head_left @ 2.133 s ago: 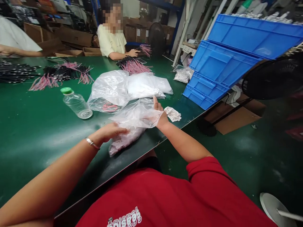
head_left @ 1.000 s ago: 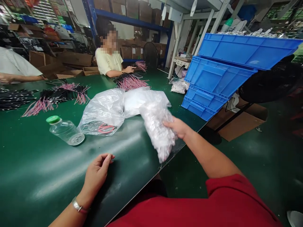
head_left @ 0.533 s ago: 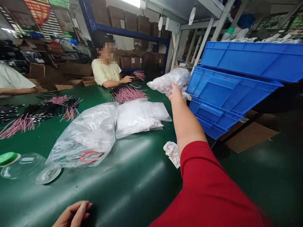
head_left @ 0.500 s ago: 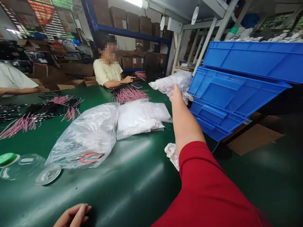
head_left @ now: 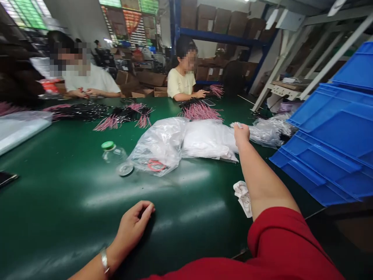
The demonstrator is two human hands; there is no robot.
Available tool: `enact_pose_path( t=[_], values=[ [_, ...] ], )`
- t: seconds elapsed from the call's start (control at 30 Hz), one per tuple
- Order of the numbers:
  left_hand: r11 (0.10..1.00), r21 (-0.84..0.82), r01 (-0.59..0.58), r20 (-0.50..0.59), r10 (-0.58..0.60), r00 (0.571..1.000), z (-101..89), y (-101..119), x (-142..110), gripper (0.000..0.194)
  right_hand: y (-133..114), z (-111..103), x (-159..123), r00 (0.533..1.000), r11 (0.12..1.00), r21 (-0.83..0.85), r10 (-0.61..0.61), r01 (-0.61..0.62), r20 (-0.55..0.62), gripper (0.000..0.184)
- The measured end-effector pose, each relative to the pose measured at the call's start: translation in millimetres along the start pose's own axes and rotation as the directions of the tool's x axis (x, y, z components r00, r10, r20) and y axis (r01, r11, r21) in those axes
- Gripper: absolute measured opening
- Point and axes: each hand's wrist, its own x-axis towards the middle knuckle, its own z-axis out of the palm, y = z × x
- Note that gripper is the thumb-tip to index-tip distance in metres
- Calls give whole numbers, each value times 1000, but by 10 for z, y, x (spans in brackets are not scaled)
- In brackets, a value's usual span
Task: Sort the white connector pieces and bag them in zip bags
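My right hand (head_left: pixel 242 135) is stretched far forward, its fingers closed around something small, whitish and shiny that I cannot make out. It is just above the right end of a packed white plastic bag (head_left: pixel 204 140). Beyond it, on the right, lies clear crumpled plastic bagging (head_left: pixel 266 130). My left hand (head_left: pixel 135 223) rests on the green table near me, fingers loosely curled and thumb against the index finger, with nothing visible in it. In front of it is a clear bag (head_left: pixel 163 136) with orange-handled scissors (head_left: pixel 156 165) at its near end.
Stacked blue crates (head_left: pixel 335 155) stand at the right. A green-capped jar (head_left: pixel 113 153), its round clear lid-like disc (head_left: pixel 125 168), crumpled tissue (head_left: pixel 243 196) and a phone (head_left: pixel 7 178) lie on the table (head_left: pixel 72 217). Two people sit across, behind bundles of pink-and-black wires (head_left: pixel 201 111).
My right hand has come back from the clear bagging by the crates, with something small in its fingers. The view has turned left, showing more of my left hand and a second person.
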Motion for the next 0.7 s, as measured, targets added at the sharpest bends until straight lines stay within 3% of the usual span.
enact_pose_path(
  t=[0.07,0.1,0.17,0.2,0.23,0.27,0.3,0.43,0.5,0.6,0.63,0.7],
  values=[
    [999,-28,-18,3,18,1000,26,-4,4,34,-389,255,-395,967,984,-31,-166,175,191,61],
    [999,-42,-29,6,29,1000,35,-6,5,33,-602,385,-654,879,933,-44,-320,357,353,78],
    [997,-53,-54,8,54,998,49,-8,9,31,-1018,630,-1219,587,708,-57,-534,704,609,113],
    [997,-50,-65,5,65,998,53,-8,15,29,-1202,745,-1484,471,600,-71,-544,797,694,123],
    [997,-47,-69,5,69,998,57,-9,23,28,-1358,857,-1714,404,518,-96,-524,850,750,130],
    [996,-46,-71,2,71,997,58,-10,33,27,-1483,971,-1897,380,465,-136,-486,875,787,133],
    [996,-48,-71,-6,70,998,58,-11,44,26,-1573,1087,-2026,389,441,-182,-444,879,807,135],
    [994,-63,-86,-14,85,996,33,-17,78,22,-1624,1527,-2100,479,529,-306,-226,791,848,127],
    [994,-74,-84,-1,84,996,10,-18,89,22,-1542,1678,-2014,458,558,-279,-210,782,864,113],
    [993,-92,-78,18,80,997,-30,-19,107,20,-1416,1792,-1938,333,470,-167,-297,867,895,86],
    [993,-96,-75,22,77,997,-43,-20,113,19,-1383,1806,-1935,328,461,-164,-302,872,895,78],
    [994,-98,-56,43,61,997,-65,-24,126,20,-1316,1816,-1941,393,463,-240,-269,853,879,65]
  ],
)
